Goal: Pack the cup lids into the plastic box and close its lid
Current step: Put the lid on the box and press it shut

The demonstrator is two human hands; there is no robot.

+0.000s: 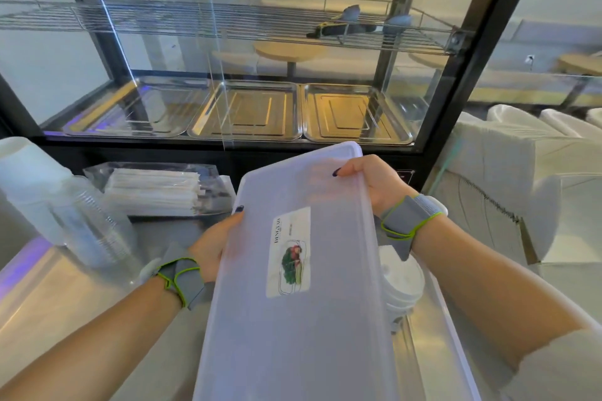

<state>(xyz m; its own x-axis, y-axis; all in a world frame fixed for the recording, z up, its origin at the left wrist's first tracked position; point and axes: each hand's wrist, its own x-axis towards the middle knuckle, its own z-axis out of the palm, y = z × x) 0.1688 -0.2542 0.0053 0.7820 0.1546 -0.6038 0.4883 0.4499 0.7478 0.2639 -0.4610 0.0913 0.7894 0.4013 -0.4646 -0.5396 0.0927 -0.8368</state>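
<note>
Steel desk (pixel 49 296) carries stacked clear cups (pixel 88 221) and a bag of wrapped straws (pixel 156 189) at left, before a glass display case (pixel 244 75). The frosted box lid (pixel 299 319) hides most of the plastic box (pixel 446 312); only some white cup lids (pixel 404 280) peek out at right. Left hand (pixel 211 254) and right hand (pixel 374 182) fingers clamp the lid's edges, its label up.

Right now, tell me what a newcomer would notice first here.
A big frosted plastic lid fills the centre, tilted and held by the left hand and right hand at its two long edges. White cup lids peek out under its right edge. Behind stands a glass display case with steel trays.
</note>
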